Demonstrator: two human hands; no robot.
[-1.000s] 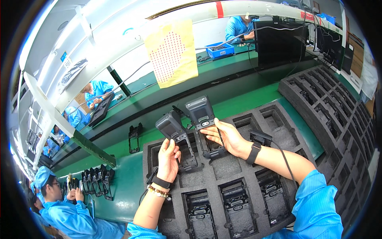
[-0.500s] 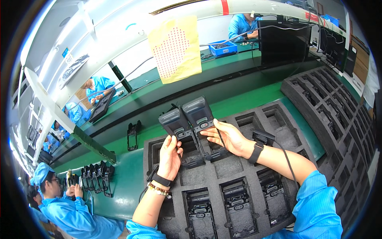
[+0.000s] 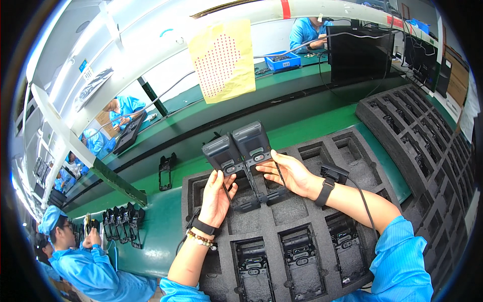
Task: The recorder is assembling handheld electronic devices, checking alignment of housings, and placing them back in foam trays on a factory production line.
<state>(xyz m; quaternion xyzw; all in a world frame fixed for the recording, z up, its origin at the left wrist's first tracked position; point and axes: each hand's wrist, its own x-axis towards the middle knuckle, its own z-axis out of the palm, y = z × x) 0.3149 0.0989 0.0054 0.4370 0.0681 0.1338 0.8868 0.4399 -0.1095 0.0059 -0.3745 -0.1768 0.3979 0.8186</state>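
Fingers (image 3: 218,182) pinched closed: left hand (image 3: 214,200) on one black plastic open-framed housing (image 3: 221,152), right hand (image 3: 293,174) on its black twin (image 3: 251,140).
Housings side by side, seemingly touching, long axes leading away.

Two black device frames (image 3: 250,142), tilted side by side above foam tray (image 3: 269,233)

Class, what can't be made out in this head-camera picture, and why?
Head view:
Far sides of the left black frame and right black frame: turned away from the camera.
Foam tray: partly covered by the right forearm; part of its near side is cut off by the lower edge.
Blue bin: contents too small to identify.
Co-worker beyond it: upper head behind the shelf beam.
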